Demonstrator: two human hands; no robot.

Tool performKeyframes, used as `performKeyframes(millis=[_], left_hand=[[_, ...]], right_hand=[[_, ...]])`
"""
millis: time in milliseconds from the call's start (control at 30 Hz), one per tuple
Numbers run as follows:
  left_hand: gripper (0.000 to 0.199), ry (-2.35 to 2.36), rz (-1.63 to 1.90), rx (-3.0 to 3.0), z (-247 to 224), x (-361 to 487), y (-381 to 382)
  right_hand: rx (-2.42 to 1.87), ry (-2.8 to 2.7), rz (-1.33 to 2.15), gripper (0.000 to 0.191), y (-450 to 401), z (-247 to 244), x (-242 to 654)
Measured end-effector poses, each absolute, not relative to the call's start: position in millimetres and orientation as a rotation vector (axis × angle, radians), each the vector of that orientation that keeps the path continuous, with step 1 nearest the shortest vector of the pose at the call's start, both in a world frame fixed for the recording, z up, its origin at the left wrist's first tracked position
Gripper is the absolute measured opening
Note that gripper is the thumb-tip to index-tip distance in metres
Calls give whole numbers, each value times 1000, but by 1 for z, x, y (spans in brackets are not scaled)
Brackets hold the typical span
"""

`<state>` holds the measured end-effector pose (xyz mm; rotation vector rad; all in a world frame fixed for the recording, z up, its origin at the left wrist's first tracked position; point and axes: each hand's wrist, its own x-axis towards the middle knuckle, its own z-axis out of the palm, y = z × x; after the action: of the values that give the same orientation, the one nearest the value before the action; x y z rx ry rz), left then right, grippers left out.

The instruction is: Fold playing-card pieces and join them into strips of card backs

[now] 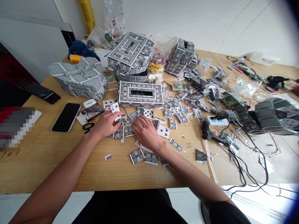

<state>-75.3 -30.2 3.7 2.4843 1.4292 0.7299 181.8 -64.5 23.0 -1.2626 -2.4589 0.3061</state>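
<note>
My left hand (105, 125) is curled at the near side of the card pile. A two of clubs playing card (114, 107) sticks up behind its fingers, its lower edge hidden by them. Spread over the pile, the fingers of my right hand (147, 133) touch patterned card pieces. Between the hands lie several cut and folded playing cards (128, 130), backs up. A face-up five of clubs (163, 132) lies right of my right hand. Just beyond both hands stands a slotted box made of playing cards (141, 93). Scissors (88, 127) lie by my left wrist, partly covered.
A phone (66, 117) and a white earphone case (89, 103) are at left. Behind stand a card-built bag (79, 77) and a lidded card box (130, 51). At right are a glue gun (211, 134), a power strip (217, 121) and looping cables (240, 169).
</note>
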Motion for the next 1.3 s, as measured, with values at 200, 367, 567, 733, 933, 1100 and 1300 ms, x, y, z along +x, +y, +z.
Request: performKeyframes(millis=[200, 367, 567, 733, 933, 1100, 1300], left_hand=[[30, 1445, 967, 2493, 0, -73, -31], [27, 1331, 1128, 2419, 10, -52, -47], [28, 1175, 1190, 2317, 29, -24, -67], [29, 1234, 1082, 2216, 38, -22, -58], [68, 1095, 1004, 1912, 35, -3, -28], [77, 997, 987, 1746, 24, 13, -15], [56, 1117, 1169, 1694, 5, 21, -26]], right_hand=[[-1203, -2177, 631, 28, -56, 25, 181], [-1197, -1597, 1350, 63, -51, 16, 176], [-885, -1127, 1759, 67, -51, 5, 180], [-891, -1065, 1749, 49, -51, 3, 196], [-890, -1059, 1686, 47, -49, 4, 200], [-936, -1093, 1641, 54, -52, 10, 204], [-887, -1159, 1635, 52, -53, 4, 204]])
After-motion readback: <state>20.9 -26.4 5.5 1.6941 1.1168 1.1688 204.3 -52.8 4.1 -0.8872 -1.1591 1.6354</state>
